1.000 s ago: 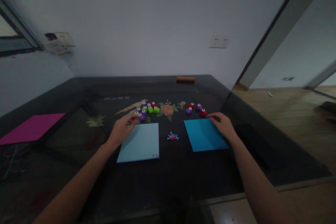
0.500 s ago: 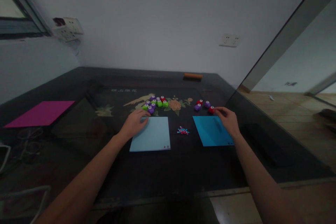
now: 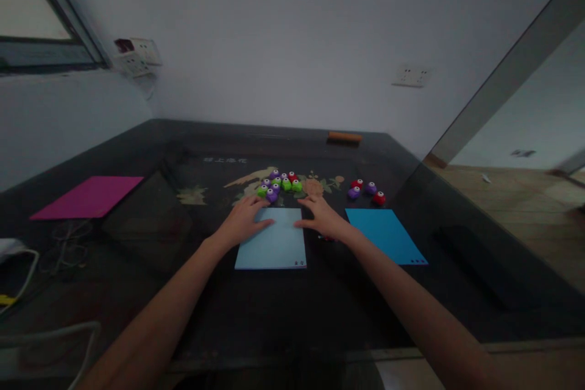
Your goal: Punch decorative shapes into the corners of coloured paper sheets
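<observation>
My left hand [image 3: 243,220] is open over the left edge of a pale blue sheet [image 3: 270,251], fingertips beside a cluster of small round toys with big eyes. Of these, a purple toy [image 3: 272,195] sits closest to the fingers, with a green toy [image 3: 286,184] and a red toy [image 3: 293,177] among the others. At the sheet's right edge my right hand [image 3: 322,217] is also open, thumb and fingers apart with nothing between them. Its wrist partly hides a little pile of tiny coloured pieces [image 3: 327,238].
A bright blue sheet [image 3: 386,234] lies to the right, with a red toy [image 3: 379,198] and several more eyed toys behind it. On the left is a magenta sheet [image 3: 89,198]. A brown cylinder [image 3: 344,137] rests near the wall; a dark slab [image 3: 484,262] lies far right.
My right hand has left the red toy behind the bright blue sheet and moved left to the pale sheet. My left hand stays near the toy cluster. The view has shifted slightly.
</observation>
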Tool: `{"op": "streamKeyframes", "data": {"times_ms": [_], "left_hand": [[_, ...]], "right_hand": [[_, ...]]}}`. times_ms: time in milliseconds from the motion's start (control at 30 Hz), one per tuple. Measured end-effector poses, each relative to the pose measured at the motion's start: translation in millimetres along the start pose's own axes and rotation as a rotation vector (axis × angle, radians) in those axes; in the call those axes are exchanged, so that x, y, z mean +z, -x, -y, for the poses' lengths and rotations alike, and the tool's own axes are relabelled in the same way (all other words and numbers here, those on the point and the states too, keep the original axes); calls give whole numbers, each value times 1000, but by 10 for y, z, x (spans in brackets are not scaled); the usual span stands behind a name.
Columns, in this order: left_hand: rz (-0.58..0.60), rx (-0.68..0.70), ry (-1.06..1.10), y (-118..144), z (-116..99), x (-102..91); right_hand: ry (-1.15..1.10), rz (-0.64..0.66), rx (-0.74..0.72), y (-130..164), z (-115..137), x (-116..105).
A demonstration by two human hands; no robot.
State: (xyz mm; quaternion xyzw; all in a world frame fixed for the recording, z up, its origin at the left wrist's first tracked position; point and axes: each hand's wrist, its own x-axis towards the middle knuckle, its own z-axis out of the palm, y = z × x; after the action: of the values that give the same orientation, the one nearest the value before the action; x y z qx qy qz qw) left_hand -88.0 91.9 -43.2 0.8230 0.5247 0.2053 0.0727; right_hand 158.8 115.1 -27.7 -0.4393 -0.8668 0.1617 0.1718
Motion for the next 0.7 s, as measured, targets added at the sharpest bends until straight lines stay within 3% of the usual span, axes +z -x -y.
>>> {"op": "streamKeyframes", "data": {"times_ms": [200, 700], "left_hand": [[32, -3, -51, -2, 22, 26], [37, 28, -99, -15, -20, -16]], "right_hand": [[147, 23, 2, -42, -54, 97], [91, 5, -16, -3, -21, 108]]}}
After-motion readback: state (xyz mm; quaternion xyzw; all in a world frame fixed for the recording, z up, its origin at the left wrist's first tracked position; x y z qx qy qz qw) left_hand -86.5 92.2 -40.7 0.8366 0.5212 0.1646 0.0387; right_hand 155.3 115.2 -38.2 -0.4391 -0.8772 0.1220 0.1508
